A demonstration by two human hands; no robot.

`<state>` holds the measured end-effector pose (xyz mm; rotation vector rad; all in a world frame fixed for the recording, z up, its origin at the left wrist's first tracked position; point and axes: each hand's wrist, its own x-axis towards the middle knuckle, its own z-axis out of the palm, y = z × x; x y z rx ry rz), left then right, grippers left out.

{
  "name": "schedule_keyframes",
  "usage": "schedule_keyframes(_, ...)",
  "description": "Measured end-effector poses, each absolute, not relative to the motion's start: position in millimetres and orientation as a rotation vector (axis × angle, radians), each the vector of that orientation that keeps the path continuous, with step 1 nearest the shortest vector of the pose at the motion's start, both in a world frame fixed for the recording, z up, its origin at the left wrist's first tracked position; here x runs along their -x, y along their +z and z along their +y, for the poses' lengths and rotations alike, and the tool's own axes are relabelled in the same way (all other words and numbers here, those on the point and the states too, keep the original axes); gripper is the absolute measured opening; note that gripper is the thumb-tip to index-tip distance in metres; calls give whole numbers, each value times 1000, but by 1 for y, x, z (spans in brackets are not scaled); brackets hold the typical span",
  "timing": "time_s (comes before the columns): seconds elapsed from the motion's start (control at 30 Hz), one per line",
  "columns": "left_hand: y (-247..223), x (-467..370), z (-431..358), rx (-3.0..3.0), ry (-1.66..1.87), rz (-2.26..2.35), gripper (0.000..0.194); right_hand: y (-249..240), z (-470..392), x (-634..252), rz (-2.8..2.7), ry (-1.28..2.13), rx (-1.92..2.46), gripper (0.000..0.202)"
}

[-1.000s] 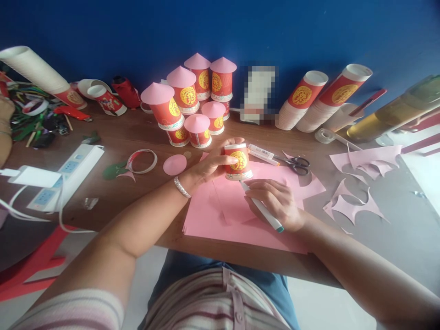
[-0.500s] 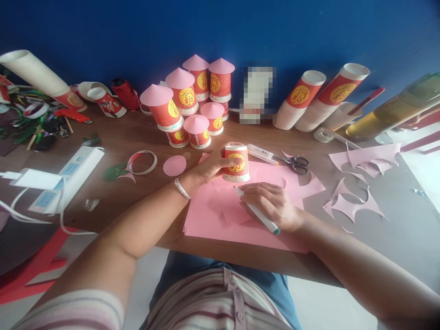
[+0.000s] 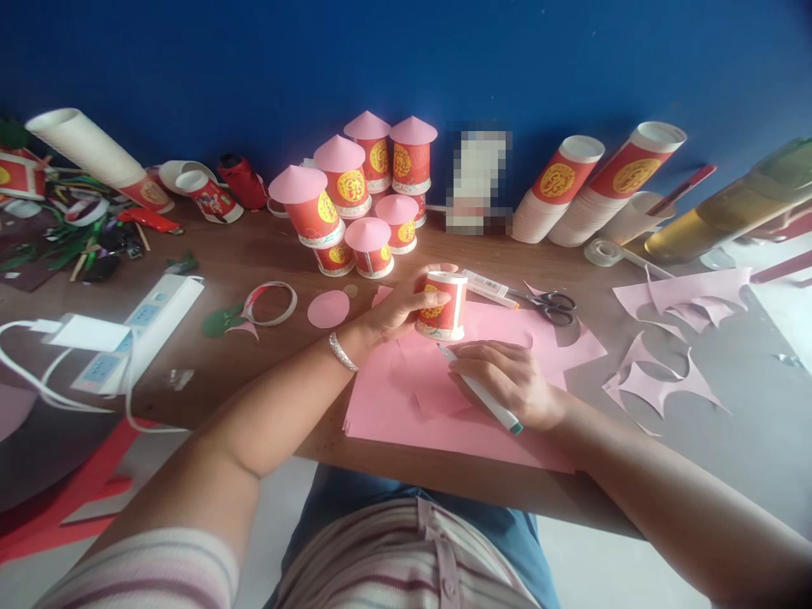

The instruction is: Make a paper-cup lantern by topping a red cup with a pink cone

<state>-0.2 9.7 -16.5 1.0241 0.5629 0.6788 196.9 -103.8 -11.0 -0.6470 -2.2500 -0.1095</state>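
Note:
Upside down over the pink paper (image 3: 393,423), a red and white paper cup (image 3: 452,315) is gripped by my left hand (image 3: 406,309). A white vertical strip shows on the cup's right side, with part of its gold emblem to the left. My right hand (image 3: 513,381) holds a white marker (image 3: 485,396) like a pen, its green end toward me. The marker's tip is just below the cup, apart from it. Behind my left hand stand several red cups with pink paper cones (image 3: 368,233) on top. A pink paper circle (image 3: 328,309) lies left of the cup.
Scissors (image 3: 556,306) and another marker (image 3: 491,289) lie behind the pink paper. Pink offcuts (image 3: 672,381) are scattered right. Stacked cups (image 3: 558,190) lean near the blue wall. A tape ring (image 3: 271,303) and a power strip (image 3: 139,334) are left.
My left hand has turned the cup, so its emblem has moved left and the white strip now shows. The marker stays in my right hand. The whole view has shifted slightly.

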Motion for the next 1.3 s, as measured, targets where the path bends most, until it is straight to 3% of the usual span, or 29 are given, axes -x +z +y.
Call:
schedule_keyframes(0.43,-11,0,7,-1101,636,516,33,-13,-104,-200,-2170,-165,698,27)
schedule_keyframes(1.3,1,-3,2,-1174,657,511,24,-14,-101,-198,-2194,-234,801,25)
